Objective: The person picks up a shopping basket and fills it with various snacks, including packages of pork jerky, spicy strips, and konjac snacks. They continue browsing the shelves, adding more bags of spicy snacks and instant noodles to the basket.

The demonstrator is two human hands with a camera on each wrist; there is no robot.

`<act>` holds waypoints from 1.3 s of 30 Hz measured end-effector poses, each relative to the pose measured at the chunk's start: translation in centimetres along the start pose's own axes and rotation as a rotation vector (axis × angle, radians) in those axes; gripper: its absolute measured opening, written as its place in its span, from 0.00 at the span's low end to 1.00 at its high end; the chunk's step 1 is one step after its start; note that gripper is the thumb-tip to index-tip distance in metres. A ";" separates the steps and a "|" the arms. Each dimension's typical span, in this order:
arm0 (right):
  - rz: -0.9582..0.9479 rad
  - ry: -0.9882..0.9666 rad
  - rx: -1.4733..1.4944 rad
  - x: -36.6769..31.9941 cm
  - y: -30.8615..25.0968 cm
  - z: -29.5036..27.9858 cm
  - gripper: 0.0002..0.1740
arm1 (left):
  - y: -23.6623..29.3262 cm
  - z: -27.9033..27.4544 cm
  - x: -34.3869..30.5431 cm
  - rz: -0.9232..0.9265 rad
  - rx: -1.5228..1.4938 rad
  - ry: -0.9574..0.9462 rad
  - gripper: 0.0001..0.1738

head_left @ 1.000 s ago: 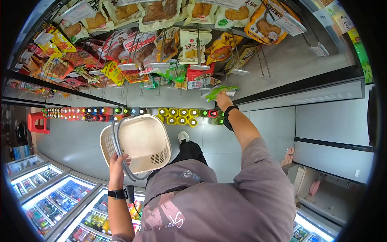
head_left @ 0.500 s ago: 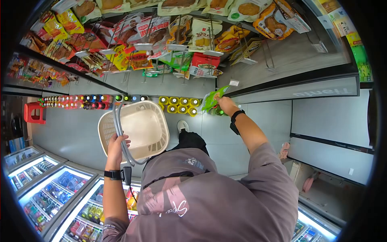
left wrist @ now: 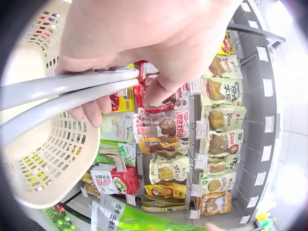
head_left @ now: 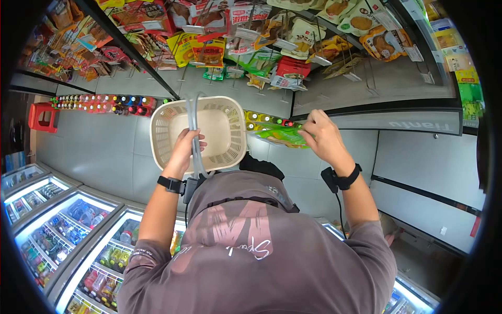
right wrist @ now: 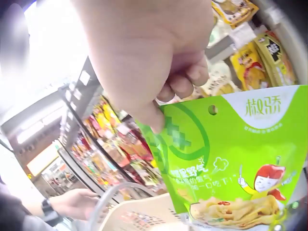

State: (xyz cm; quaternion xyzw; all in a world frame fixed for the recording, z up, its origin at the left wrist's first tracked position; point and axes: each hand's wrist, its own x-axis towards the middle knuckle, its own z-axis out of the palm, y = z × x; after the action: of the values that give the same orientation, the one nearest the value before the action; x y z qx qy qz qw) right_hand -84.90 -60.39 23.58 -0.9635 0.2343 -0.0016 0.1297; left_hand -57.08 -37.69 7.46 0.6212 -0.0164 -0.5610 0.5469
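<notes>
My right hand [head_left: 325, 137] pinches a green snack packet [right wrist: 226, 154] by its edge, thumb on the printed face. In the head view the packet [head_left: 282, 136] lies just right of a cream plastic basket [head_left: 230, 137], near its rim. My left hand [head_left: 185, 149] holds the basket's two grey handles [left wrist: 72, 89], fingers curled round them. The basket's floor shows bare in the head view. From the left wrist, the packet [left wrist: 139, 219] appears at the bottom, beyond the basket's wall [left wrist: 62, 159].
Hanging snack packets [head_left: 209, 49] fill the rack ahead. Bottles [head_left: 120, 104] stand in rows along its foot, left of a red stool [head_left: 43, 117] only in part. Lit drinks coolers [head_left: 73, 225] run behind on the left. A rack's dark edge [head_left: 376, 115] juts out at right.
My right hand has drawn the green packet away from the rack, back and toward the basket. The left hand has brought the basket rightward and forward, and the view has shifted.
</notes>
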 end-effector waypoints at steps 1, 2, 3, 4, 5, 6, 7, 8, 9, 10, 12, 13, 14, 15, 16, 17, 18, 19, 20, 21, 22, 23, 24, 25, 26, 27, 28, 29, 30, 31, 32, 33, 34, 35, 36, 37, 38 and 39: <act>-0.087 0.081 0.098 0.6 -1.3 -0.3 0.05 | 0.0 0.1 0.1 -0.007 -0.040 -0.040 0.20; -0.173 0.162 0.193 1.1 -2.5 -0.4 0.05 | 0.3 0.2 0.1 -0.002 -0.042 -0.050 0.20; -0.124 0.158 0.353 1.5 -3.3 0.7 0.08 | 0.5 0.3 -0.1 0.006 -0.077 -0.078 0.20; -0.121 0.160 0.344 2.1 -4.3 1.0 0.08 | 0.7 0.4 -0.2 0.013 -0.111 -0.106 0.20; -0.014 0.045 0.337 2.9 -5.4 1.3 0.09 | 0.8 0.5 -0.3 0.016 -0.115 -0.113 0.20; 0.092 -0.071 0.331 3.8 -6.3 1.7 0.11 | 0.9 0.5 -0.4 0.023 -0.151 -0.119 0.20; 0.091 -0.070 0.329 4.8 -7.1 2.6 0.11 | 1.0 0.5 -0.5 0.028 -0.185 -0.122 0.21; 0.129 -0.070 0.427 5.9 -7.7 4.0 0.12 | 1.2 0.5 -0.6 0.030 -0.186 -0.122 0.21; 0.167 -0.071 0.526 7.0 -8.2 5.7 0.13 | 1.5 0.4 -0.9 0.056 -0.175 -0.130 0.22; 0.165 -0.109 0.541 8.3 -7.9 8.0 0.11 | 1.8 0.4 -1.1 0.082 -0.165 -0.135 0.23; 0.153 -0.155 0.552 10.2 -7.1 14.5 0.10 | 2.8 0.4 -2.0 0.104 -0.171 -0.143 0.23; 0.173 -0.180 0.883 11.0 -7.1 18.2 0.09 | 3.4 0.5 -2.6 0.113 -0.193 -0.182 0.22; 0.193 -0.208 1.216 11.6 -7.6 20.2 0.10 | 3.6 0.5 -2.9 0.120 -0.213 -0.219 0.21; 0.186 -0.218 1.219 12.1 -8.5 20.7 0.10 | 3.5 0.3 -3.0 0.122 -0.217 -0.209 0.21; 0.186 -0.299 1.248 12.6 -9.3 21.2 0.11 | 3.3 0.1 -3.1 0.118 -0.229 -0.240 0.20; 0.184 -0.380 1.275 12.9 -9.8 21.5 0.12 | 3.3 0.0 -3.2 0.114 -0.240 -0.271 0.20; 0.175 -0.389 1.279 13.3 -10.2 21.4 0.12 | 3.4 0.0 -3.4 0.118 -0.242 -0.259 0.20; 0.281 -0.428 1.401 13.6 -10.3 21.2 0.13 | 3.5 0.1 -3.9 0.125 -0.247 -0.264 0.19; 0.391 -0.469 1.520 13.8 -10.4 21.1 0.13 | 3.5 0.1 -4.3 0.131 -0.251 -0.268 0.19; 0.423 -0.428 1.487 14.1 -9.9 21.5 0.14 | 3.4 0.2 -4.5 0.144 -0.245 -0.269 0.19; 0.412 -0.439 1.492 14.1 -9.2 22.4 0.14 | 3.3 0.3 -4.9 0.148 -0.244 -0.254 0.19; 0.452 -0.450 1.561 14.1 -8.6 23.2 0.14 | 3.3 0.5 -5.2 0.149 -0.254 -0.256 0.20; 0.493 -0.459 1.630 14.3 -8.3 23.3 0.15 | 3.2 0.6 -5.5 0.151 -0.261 -0.260 0.20; 0.523 -0.498 1.539 14.1 -8.2 22.7 0.17 | 3.0 0.8 -5.6 0.156 -0.264 -0.258 0.22; 0.520 -0.501 1.551 14.2 -7.9 23.9 0.17 | 2.9 0.9 -5.7 0.151 -0.254 -0.251 0.22; 0.566 -0.490 1.231 14.5 -7.1 26.3 0.18 | 2.8 1.1 -5.8 0.170 -0.269 -0.253 0.23; 0.603 -0.470 0.912 14.6 -6.3 28.7 0.20 | 2.7 1.3 -5.9 0.187 -0.281 -0.257 0.24; 0.607 -0.467 0.928 14.4 -5.6 31.1 0.20 | 2.7 1.3 -5.9 0.181 -0.267 -0.256 0.24; 0.351 -0.219 0.701 14.3 -4.8 33.5 0.22 | 2.7 1.0 -5.8 0.173 -0.267 -0.196 0.24; 0.106 0.022 0.462 13.9 -4.9 33.4 0.23 | 2.7 0.6 -5.8 0.161 -0.266 -0.137 0.24; 0.120 0.025 0.472 13.4 -4.3 33.0 0.23 | 2.6 0.3 -5.8 0.150 -0.266 -0.079 0.24; 0.155 -0.074 0.683 13.1 -4.8 28.9 0.24 | 2.8 0.2 -6.0 0.145 -0.263 -0.043 0.25; 0.189 -0.177 0.894 12.5 -5.2 24.7 0.24 | 2.5 -0.2 -5.8 0.134 -0.254 -0.046 0.25; 0.216 -0.231 1.184 11.7 -4.8 21.6 0.21 | 2.2 -0.7 -5.6 0.146 -0.270 -0.031 0.25; 0.226 -0.233 1.190 10.7 -3.6 20.1 0.21 | 1.9 -1.0 -5.4 0.160 -0.287 -0.015 0.25; 0.221 -0.209 1.275 9.7 -2.0 19.0 0.18 | 1.7 -1.1 -5.3 0.150 -0.283 -0.017 0.25; 0.216 -0.180 1.357 8.9 -0.1 18.4 0.16 | 1.6 -0.9 -5.1 0.150 -0.280 0.015 0.25; 0.231 -0.171 1.358 8.0 2.0 18.4 0.16 | 1.4 -0.6 -5.0 0.147 -0.277 0.042 0.24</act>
State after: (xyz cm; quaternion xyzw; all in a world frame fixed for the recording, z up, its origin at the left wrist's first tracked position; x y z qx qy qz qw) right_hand -77.48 -61.17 4.87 -0.6347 0.2715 -0.0580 0.7211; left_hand -57.62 -34.68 11.65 0.5486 0.0271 -0.5032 0.6671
